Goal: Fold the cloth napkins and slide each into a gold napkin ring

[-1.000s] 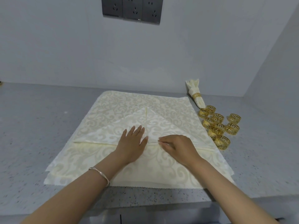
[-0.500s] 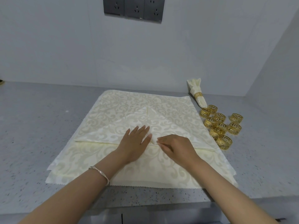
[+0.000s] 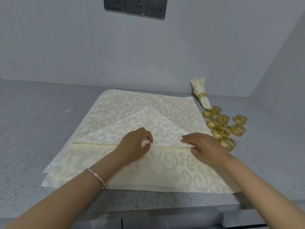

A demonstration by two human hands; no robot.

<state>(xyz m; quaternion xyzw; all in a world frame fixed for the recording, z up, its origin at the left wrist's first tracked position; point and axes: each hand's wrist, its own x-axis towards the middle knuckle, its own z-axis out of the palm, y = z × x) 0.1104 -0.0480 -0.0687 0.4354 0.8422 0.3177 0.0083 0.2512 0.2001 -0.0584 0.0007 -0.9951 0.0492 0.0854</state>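
I log the left hand (image 3: 134, 144) pinching, thumb to forefinger, the near edge of the triangle-folded napkin (image 3: 165, 128) atop the napkin stack (image 3: 165, 171), right hand (image 3: 204, 147) laying near-straight fingers on that same edge, gold rings (image 3: 222, 123) clustered just right, 1 ringed napkin (image 3: 200, 92) behind them.
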